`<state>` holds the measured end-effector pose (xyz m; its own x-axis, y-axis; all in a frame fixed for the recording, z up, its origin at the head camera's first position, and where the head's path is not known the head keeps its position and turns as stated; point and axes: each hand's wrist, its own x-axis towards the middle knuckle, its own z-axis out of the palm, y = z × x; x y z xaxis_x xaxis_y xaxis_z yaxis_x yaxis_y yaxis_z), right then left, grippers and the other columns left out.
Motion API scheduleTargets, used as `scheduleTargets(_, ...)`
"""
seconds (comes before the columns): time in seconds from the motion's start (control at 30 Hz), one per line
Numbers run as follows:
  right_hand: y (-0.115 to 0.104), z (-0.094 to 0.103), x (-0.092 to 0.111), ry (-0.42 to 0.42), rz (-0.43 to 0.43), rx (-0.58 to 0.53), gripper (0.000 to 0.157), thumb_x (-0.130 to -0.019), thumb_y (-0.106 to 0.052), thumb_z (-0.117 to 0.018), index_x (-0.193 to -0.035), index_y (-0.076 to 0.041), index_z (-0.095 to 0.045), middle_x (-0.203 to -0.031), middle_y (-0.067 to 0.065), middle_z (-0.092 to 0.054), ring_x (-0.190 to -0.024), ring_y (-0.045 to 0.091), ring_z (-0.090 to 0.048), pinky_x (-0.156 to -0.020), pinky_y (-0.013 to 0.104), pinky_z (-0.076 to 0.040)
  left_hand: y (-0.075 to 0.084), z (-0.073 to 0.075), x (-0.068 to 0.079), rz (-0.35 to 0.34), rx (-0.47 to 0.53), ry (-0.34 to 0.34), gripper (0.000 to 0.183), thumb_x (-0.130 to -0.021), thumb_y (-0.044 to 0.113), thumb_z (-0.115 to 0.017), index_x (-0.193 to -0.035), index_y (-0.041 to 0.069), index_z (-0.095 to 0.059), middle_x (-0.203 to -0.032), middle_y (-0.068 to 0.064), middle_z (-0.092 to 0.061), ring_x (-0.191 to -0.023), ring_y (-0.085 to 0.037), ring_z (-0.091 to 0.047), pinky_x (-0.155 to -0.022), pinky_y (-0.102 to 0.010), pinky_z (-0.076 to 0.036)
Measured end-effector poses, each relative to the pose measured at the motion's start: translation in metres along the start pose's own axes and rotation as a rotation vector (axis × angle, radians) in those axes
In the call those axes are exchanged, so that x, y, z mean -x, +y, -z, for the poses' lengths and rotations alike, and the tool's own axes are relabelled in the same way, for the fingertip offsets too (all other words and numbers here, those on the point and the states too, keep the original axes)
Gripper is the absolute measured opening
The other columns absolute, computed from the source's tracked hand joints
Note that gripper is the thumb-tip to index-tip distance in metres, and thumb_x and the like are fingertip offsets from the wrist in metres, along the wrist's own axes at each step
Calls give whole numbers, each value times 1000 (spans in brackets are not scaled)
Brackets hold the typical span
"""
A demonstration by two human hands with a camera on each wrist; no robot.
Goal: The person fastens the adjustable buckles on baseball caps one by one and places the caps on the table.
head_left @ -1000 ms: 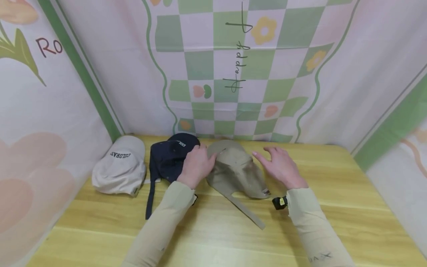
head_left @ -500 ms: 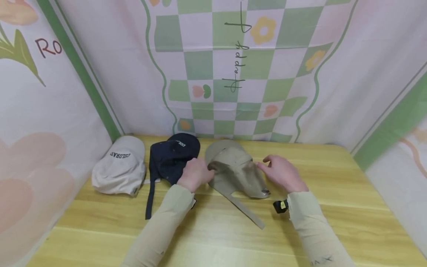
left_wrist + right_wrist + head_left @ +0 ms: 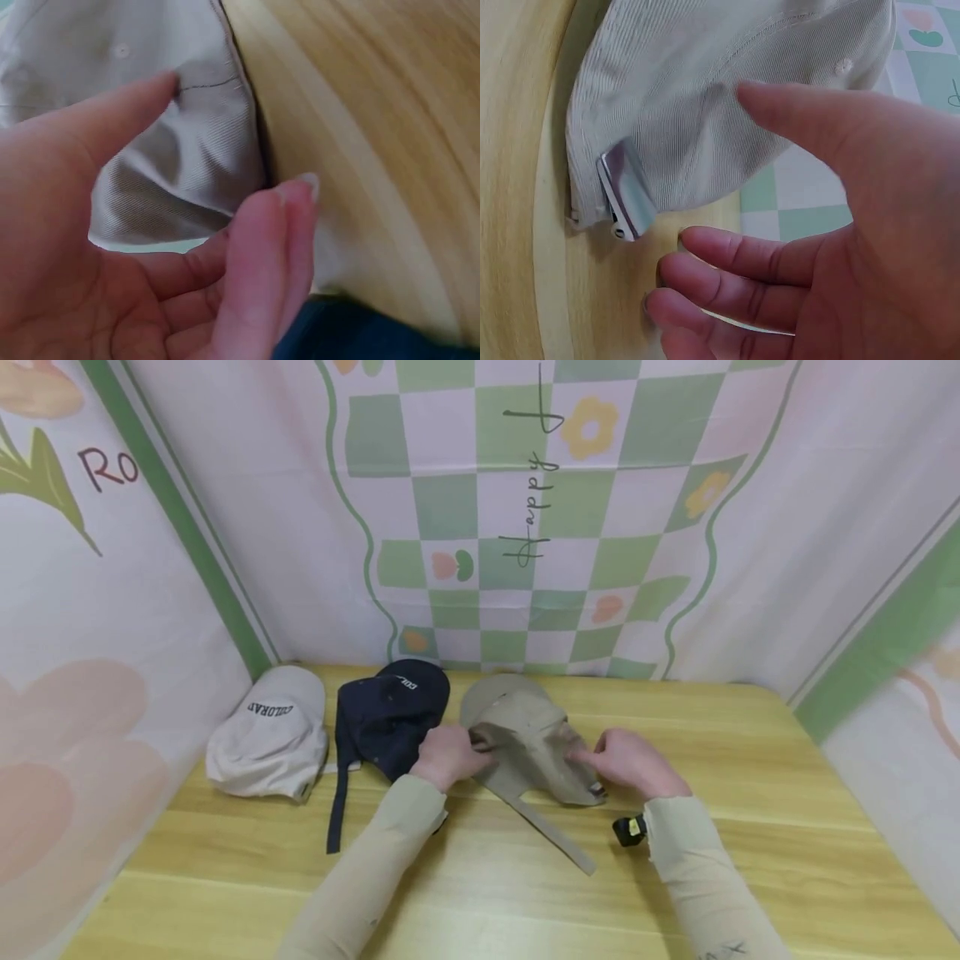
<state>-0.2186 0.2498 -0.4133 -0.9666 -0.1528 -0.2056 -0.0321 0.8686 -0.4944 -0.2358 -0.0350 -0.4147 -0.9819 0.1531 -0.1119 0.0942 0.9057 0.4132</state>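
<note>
A khaki baseball cap (image 3: 525,722) lies on the wooden table between both hands, its loose strap (image 3: 551,835) trailing toward the front. At the cap's left side is my left hand (image 3: 448,755); in the left wrist view its thumb (image 3: 142,97) presses on the fabric while the fingers (image 3: 255,255) stay by the edge. From the right, my right hand (image 3: 633,762) touches the cap with the thumb tip (image 3: 761,101). Its other fingers (image 3: 727,289) extend loosely below, apart from the cloth. A metal buckle (image 3: 628,187) hangs at the cap's back corner.
Left of the khaki cap lies a navy cap (image 3: 386,718) with its strap hanging forward, close to my left hand. Farther left is an off-white cap (image 3: 273,735) with dark lettering. A checkered, patterned curtain (image 3: 510,527) stands behind the table (image 3: 480,910).
Both hands have come down and forward toward me along the khaki cap's sides. The thumbs now push into its fabric, and the sides dent inward slightly. The other caps have stayed put.
</note>
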Motion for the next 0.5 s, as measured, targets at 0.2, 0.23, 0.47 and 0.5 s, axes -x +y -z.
scheduleTargets(0.2, 1, -3, 0, 6, 19, -3, 58, -88, -54, -72, -54, -19, -40, -51, -8, -34, -45, 8, -28, -44, 24, -26, 2, -4, -2, 18, -4, -10, 46, -75, 44, -84, -92, 3, -71, -99, -17, -69, -84, -32, -66, -71, -45, -57)
scheduleTargets(0.23, 1, -3, 1, 6, 18, -3, 58, -87, -53, -73, -54, -19, -40, -51, -8, -33, -45, 8, -27, -44, 24, -26, 2, -5, -3, 13, -14, -11, 45, -76, 42, -84, -93, 3, -71, -101, -17, -69, -86, -33, -66, -72, -45, -58)
scheduleTargets(0.47, 3, -4, 4, -4, 22, -14, 51, -83, -42, -79, -54, -17, -45, -52, -8, -36, -47, 9, -31, -44, 26, -28, 4, -8, -6, -11, -36, -15, 24, -88, 25, -77, -88, 2, -70, -99, -20, -69, -86, -36, -68, -68, -47, -58)
scheduleTargets(0.5, 3, -4, 5, -4, 20, -13, 50, -82, -40, -80, -54, -18, -45, -52, -8, -36, -47, 9, -31, -44, 26, -28, 4, -8, -6, -14, -36, -12, 22, -90, 23, -75, -87, 2, -69, -98, -20, -69, -85, -37, -68, -67, -47, -58)
